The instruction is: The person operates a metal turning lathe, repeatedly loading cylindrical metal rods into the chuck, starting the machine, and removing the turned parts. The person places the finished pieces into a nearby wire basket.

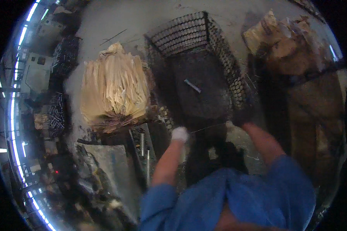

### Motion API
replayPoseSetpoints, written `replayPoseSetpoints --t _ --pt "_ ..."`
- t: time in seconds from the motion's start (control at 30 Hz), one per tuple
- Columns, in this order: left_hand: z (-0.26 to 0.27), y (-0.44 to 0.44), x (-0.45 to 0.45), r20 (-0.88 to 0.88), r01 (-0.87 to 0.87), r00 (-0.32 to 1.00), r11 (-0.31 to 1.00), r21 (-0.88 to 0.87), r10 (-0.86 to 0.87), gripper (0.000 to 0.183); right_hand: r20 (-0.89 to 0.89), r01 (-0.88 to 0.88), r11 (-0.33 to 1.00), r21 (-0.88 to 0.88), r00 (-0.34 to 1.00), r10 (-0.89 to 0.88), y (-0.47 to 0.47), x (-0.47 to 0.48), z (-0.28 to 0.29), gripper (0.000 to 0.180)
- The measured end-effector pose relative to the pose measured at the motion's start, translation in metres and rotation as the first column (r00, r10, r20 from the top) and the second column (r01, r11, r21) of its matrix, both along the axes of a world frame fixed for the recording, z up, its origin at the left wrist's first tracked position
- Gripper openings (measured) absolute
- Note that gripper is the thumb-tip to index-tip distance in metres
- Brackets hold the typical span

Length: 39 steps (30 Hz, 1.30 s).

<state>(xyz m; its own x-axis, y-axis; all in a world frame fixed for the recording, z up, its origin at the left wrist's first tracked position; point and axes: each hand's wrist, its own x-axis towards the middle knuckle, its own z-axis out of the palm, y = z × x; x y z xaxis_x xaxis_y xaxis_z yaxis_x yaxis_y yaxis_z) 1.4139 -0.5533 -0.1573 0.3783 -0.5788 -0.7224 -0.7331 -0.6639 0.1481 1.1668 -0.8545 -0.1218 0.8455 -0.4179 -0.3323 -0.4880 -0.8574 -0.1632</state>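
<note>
My left hand (180, 134), in a whitish glove, is at the near left corner of a wire mesh crate (177, 34). At the crate's near right corner is my right hand (243, 115), in a dark glove that blends into the shadow. A thin wire or rim line (206, 127) runs between the two hands. Blur and shadow hide the fingers, so their grip cannot be made out. One short metal rod-like piece (192, 86) lies on the dark crate floor (202, 104).
Left of the crate stands a bulky bundle of yellowish sacking or wrapping (115, 89). A large brown container (315, 106) with crumpled wrapping (283, 43) is at right. Bins of metal pieces (56, 115) line the far left, near a pale machine cabinet (36, 72). A grey panel (110, 161) is nearer me.
</note>
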Motion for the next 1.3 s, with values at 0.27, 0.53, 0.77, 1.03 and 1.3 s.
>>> replayPoseSetpoints --t 0.27,0.53,0.77,1.03,1.3 --pt "0.036 0.109 -0.113 0.082 0.033 0.996 0.998 0.049 -0.037 0.031 0.003 -0.049 0.991 0.12 0.999 0.049 0.12 -0.109 -0.011 0.031" --pt "-0.001 0.263 -0.209 0.115 -0.016 0.993 0.996 0.091 0.006 0.026 0.078 -0.063 0.975 0.212 0.996 0.047 0.276 -0.224 -0.008 0.031" --pt "0.006 0.36 -0.295 0.058 0.045 0.996 0.938 0.342 -0.069 0.037 0.143 0.046 0.939 0.341 0.985 -0.1 0.391 -0.336 0.0 0.031" --pt "0.088 0.341 -0.404 0.136 0.004 0.991 1.0 0.014 -0.006 0.046 0.329 0.128 0.844 0.521 0.882 -0.337 0.435 -0.46 0.054 0.031" --pt "0.189 0.152 -0.641 -0.279 -0.216 0.959 0.757 -0.617 0.046 0.05 0.48 0.28 0.767 0.577 0.644 -0.596 0.442 -0.74 0.199 0.03"
